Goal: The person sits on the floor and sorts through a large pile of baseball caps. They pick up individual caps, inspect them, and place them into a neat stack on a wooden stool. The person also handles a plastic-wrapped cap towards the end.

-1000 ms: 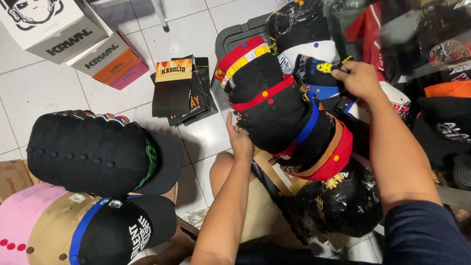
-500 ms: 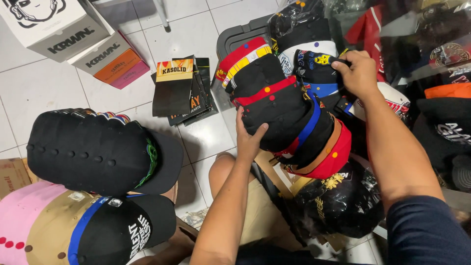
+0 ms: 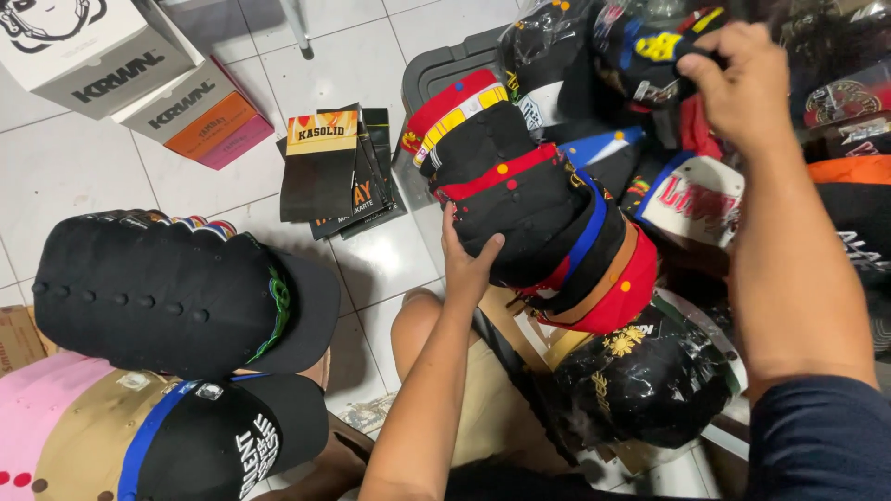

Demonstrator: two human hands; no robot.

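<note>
Nested cap stack (image 3: 529, 199): black caps with red, yellow and blue brims, lying tilted over the person's knee, between both arms.
Left hand (image 3: 467, 260): fingers spread flat against the stack's underside, propping it, not clenched.
Right hand (image 3: 742, 88): raised higher than a second ago, fingers clenched on a dark cap (image 3: 664, 46) lifted off the heap.
Change: that cap has come up off the heap, so it looks picked for the stack.
Grey bin (image 3: 436, 70): behind the stack, apparently holding loose caps; contents mostly hidden.
Cardboard boxes (image 3: 121, 79): shut, on the tiled floor.
Second stack (image 3: 176, 288): black caps, lower left.
</note>
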